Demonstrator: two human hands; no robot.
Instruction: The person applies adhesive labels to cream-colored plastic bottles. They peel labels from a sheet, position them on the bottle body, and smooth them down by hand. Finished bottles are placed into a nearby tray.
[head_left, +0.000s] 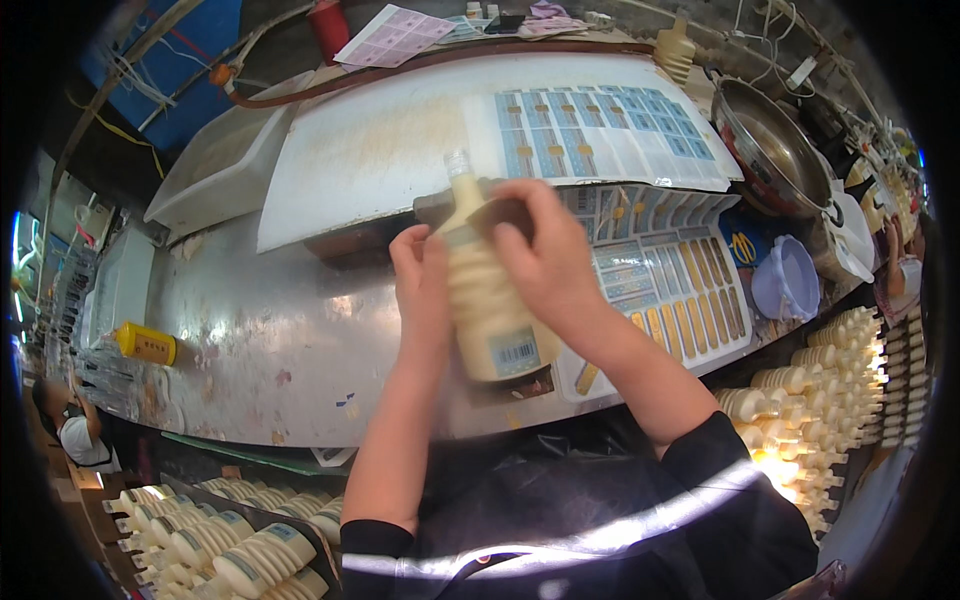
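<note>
A cream-coloured bottle with spiral ridges and a clear-topped neck stands between my hands over the near part of the table, neck pointing away. Near its base is a pale blue label with a barcode. My left hand is closed against the bottle's left side. Curled round its upper right side, by the shoulder, is my right hand; motion smears its fingers a little. Just right of the bottle lies a sheet of blue and gold labels, partly peeled. A dark block shows under the bottle's base.
Label sheets lie on a white board at the back. A wide metal pan and a lilac bucket stand at right. A yellow container sits at left. Stacked bottles fill both lower sides; people are at both edges.
</note>
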